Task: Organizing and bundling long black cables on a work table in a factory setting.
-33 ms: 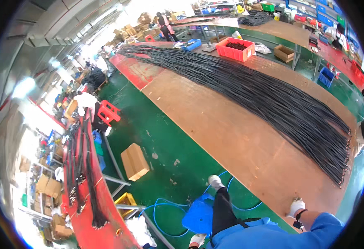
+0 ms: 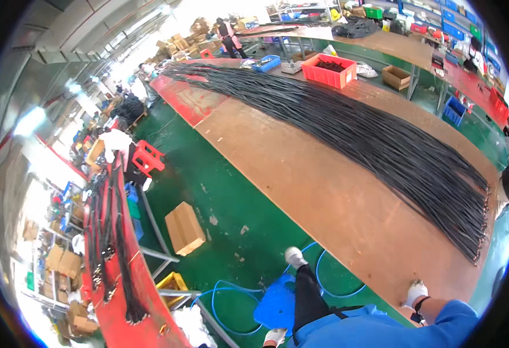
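In a white glove, my right hand (image 2: 417, 293) rests on the brown tabletop (image 2: 347, 232) close to its near edge, fingers stretched forward and holding nothing I can make out. Low in the view, my left hand (image 2: 276, 336), also gloved, is closed at the near edge of a blue plastic stool (image 2: 276, 304); part of its fingers is hidden. A wide bundle of long black cables (image 2: 376, 139) runs along the table, its coppery ends fanned out near the right end, beyond my right hand.
A blue hose (image 2: 215, 313) loops on the green floor around the stool. A cardboard box (image 2: 185, 229) and a red stool (image 2: 147, 158) stand between the tables. More black cables lie on the red table (image 2: 144, 296) at left, where a person bends over. A red bin (image 2: 330, 71) holds dark parts.
The view has shifted slightly. Both of my hands keep almost the same places on the table and at the stool. The person at the left table shows more clearly.
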`<state>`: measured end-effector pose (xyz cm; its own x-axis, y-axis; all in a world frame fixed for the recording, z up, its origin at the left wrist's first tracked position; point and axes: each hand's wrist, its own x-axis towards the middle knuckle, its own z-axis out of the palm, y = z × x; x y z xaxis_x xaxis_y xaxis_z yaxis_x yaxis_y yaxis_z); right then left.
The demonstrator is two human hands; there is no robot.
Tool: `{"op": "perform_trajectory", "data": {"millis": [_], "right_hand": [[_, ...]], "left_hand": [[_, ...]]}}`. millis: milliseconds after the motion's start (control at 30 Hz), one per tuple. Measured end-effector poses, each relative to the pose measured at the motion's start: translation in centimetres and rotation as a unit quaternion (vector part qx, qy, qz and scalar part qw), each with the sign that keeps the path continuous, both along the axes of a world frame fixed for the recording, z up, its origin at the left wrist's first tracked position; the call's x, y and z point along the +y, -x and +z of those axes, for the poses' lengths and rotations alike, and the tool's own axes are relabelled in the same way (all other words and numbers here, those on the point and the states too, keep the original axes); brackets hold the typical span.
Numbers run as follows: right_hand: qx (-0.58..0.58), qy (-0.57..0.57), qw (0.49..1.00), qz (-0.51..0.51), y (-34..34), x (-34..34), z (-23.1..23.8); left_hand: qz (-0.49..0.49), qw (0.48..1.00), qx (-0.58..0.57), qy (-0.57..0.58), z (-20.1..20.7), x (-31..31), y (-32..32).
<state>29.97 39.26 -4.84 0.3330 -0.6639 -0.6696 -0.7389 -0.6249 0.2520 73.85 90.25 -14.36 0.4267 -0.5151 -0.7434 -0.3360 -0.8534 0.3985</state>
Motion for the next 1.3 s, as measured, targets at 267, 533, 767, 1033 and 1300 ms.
{"op": "perform_trajectory", "data": {"millis": [267,533,767,1033,1300], "right_hand": [[0.150,-0.056,0.975,-0.151,-30.1,-4.4,7.9],[-0.363,0.029,0.910,-0.198,-73.7,-14.4,11.9],[-0.325,0.061,0.931,-0.153,-93.0,-15.3,8.5],[-0.084,0.248,0.848,-0.461,-113.8,-21.5,4.7],[-0.316,0.105,0.928,-0.164,-156.3,-27.5,7.1]], "left_hand": [[-0.181,0.977,-0.076,-0.078,-1.9,-4.7,-26.4],[0.288,0.946,-0.074,0.127,5.8,-10.9,-62.9],[0.400,0.900,-0.040,0.168,8.4,-17.9,-82.4],[-0.065,0.986,-0.149,-0.042,6.0,-12.6,-93.8],[0.126,0.977,-0.173,0.006,5.8,-9.1,-113.1]]}}
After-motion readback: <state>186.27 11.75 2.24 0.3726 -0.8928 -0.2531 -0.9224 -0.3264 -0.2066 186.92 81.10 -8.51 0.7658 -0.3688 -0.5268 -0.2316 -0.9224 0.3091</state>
